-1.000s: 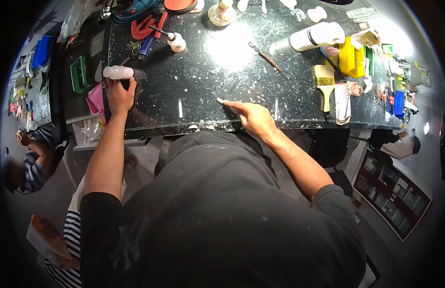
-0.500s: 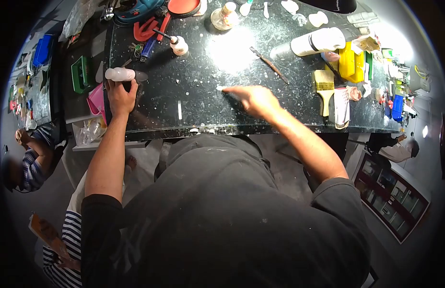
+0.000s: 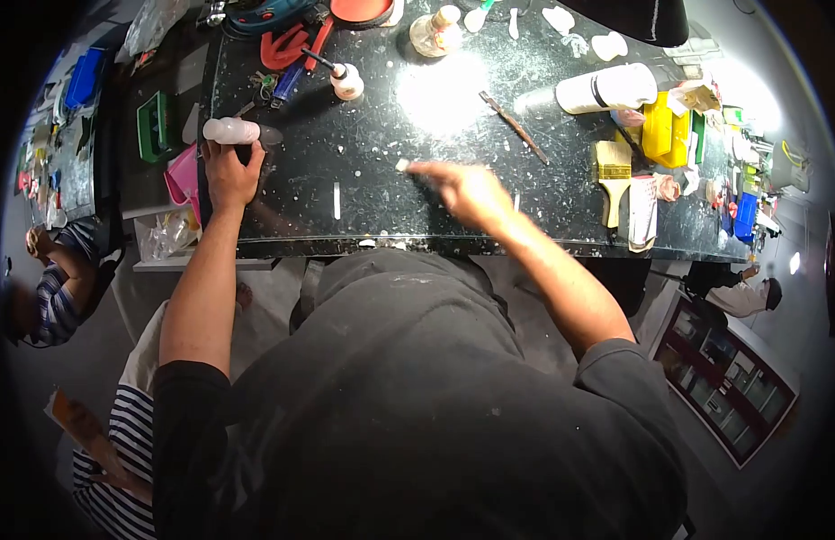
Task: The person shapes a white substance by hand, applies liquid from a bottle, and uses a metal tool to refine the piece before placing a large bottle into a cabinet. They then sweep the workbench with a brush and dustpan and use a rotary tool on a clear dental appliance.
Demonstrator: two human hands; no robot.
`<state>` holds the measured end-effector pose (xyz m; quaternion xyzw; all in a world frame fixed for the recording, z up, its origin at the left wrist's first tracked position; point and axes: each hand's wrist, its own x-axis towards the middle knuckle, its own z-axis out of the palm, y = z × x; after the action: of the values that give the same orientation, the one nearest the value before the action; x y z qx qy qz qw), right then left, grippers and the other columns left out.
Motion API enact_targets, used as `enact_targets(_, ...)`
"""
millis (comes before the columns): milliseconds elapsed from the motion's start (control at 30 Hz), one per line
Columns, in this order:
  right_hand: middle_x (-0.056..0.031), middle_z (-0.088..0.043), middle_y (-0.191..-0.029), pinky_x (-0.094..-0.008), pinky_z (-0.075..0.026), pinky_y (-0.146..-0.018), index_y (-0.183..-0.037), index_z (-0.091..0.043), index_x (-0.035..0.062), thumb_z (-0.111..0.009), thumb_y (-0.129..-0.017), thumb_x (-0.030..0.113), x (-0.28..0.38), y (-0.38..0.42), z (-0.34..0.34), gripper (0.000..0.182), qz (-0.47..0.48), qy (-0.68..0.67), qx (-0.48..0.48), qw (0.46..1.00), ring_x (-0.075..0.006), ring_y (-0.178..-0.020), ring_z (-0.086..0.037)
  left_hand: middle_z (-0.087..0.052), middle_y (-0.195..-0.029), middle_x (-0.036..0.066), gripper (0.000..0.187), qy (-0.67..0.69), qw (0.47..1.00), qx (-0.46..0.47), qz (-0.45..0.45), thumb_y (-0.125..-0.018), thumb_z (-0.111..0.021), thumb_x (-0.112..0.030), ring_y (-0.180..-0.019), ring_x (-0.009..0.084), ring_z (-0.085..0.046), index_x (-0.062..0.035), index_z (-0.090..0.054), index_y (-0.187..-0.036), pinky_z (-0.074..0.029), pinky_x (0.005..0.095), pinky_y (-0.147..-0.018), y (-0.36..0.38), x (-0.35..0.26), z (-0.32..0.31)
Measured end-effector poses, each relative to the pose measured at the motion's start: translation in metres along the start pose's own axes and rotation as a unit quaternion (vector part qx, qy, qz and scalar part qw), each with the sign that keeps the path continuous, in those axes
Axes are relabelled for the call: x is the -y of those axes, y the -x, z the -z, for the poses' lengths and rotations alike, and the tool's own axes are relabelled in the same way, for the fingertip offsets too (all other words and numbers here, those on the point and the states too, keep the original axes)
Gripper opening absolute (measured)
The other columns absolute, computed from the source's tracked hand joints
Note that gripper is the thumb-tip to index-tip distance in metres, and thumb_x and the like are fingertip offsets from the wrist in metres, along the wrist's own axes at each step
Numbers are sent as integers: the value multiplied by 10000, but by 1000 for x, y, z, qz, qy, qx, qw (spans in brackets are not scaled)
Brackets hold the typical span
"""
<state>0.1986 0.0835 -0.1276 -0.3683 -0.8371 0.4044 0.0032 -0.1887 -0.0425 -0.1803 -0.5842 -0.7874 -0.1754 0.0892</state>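
Observation:
My left hand (image 3: 230, 175) is closed around a small translucent plastic bottle (image 3: 231, 131) with a pale pink tint, at the left end of the black worktop (image 3: 345, 144). The bottle's lower part is partly behind my fingers. Over the middle of the worktop, my right hand (image 3: 470, 192) has its index finger stretched to the left and the other fingers curled. At that fingertip is a small white piece (image 3: 402, 166); whether the thumb also grips it is hidden. A thin white strip (image 3: 336, 201) lies between my hands.
Further back stand a bottle with a black-stemmed top (image 3: 347, 83) and a glass jar (image 3: 435, 34). A thin brown tool (image 3: 515, 128), a paintbrush (image 3: 613, 184), a white bottle (image 3: 606, 88) and a yellow bin (image 3: 665, 130) lie to the right. Other people sit at both sides.
My right hand has moved slightly left, and the small white piece has moved left with its fingertip. My left hand keeps hold of the bottle. The view has shifted a little.

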Motion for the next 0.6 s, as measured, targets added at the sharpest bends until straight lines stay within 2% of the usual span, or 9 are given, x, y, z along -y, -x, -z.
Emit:
enact_targets(67,-88,-690,-1149,-327,-523,-905,-1271,-625,229,-472,-942,81,8,0,3,392,-67,18,89,994,-253,-1017,-685,-536,-1266,215,530,12,1000,-6,-5,-835,-673,-312,-1210,433,-469,-73,-552,-1293,-368,516,-1051,0,-3,-3)
enact_targets(133,-79,-707,-1079,-416,-559,-859,-1262,-609,385,-538,-942,177,-4,-16,9,388,-120,-70,-85,987,-313,-939,-693,-528,-1276,215,532,10,1000,10,1,-829,-681,-304,-1209,434,-467,-84,-551,-1296,-368,518,-1050,1,-1,-2)
enact_targets(200,-80,-709,-1071,-409,-560,-852,-1260,-611,388,-541,-940,179,2,-18,3,388,-117,-79,-106,984,-306,-935,-696,-527,-1274,216,537,-15,1000,15,13,-829,-682,-300,-1205,432,-467,-87,-546,-1303,-372,517,-1044,3,0,-2)
enact_targets(267,-66,-682,-1172,-359,-521,-933,-1251,-639,278,-514,-937,74,21,-8,-15,395,-47,3,71,996,-247,-1057,-673,-525,-1270,215,543,12,1000,5,8,-829,-683,-297,-1209,430,-461,-85,-540,-1307,-371,520,-1042,1,-2,-2)
enact_targets(333,-61,-679,-1178,-364,-525,-930,-1250,-643,264,-516,-928,67,26,-11,-7,398,-54,7,106,993,-241,-1061,-672,-525,-1262,214,541,12,1000,6,-7,-829,-682,-292,-1200,440,-460,-82,-538,-1307,-376,517,-1039,0,-2,-2)
enact_targets(400,-70,-684,-1157,-376,-530,-893,-1247,-643,275,-553,-933,103,27,-25,7,370,-93,-54,74,991,-273,-1033,-676,-517,-1262,216,539,-1,1000,15,9,-825,-687,-294,-1184,446,-463,-77,-541,-1296,-376,519,-1036,1,-2,-2)
enact_targets(433,-105,-708,-1005,-396,-551,-787,-1239,-639,333,-554,-930,151,21,-24,-8,369,-58,-27,32,997,-280,-888,-694,-517,-1262,216,539,-5,1000,14,9,-825,-687,-294,-1184,446,-463,-77,-541,-1296,-376,519,-1036,2,-1,-1)
enact_targets(533,-107,-713,-1000,-407,-556,-806,-1240,-630,320,-533,-947,174,19,-12,-22,342,-5,-1,-2,1000,-311,-906,-694,-519,-1254,220,533,8,1000,-6,9,-824,-685,-305,-1168,451,-467,-67,-550,-1281,-378,522,-1031,-1,-1,-3)
enact_targets(600,-112,-712,-1014,-416,-558,-811,-1245,-623,327,-522,-949,167,11,-25,-7,352,-56,-2,-94,994,-321,-910,-694,-511,-1321,191,550,26,998,32,42,-853,-657,-316,-1285,425,-401,-104,-524,-1343,-287,530,-1116,5,3,-6)
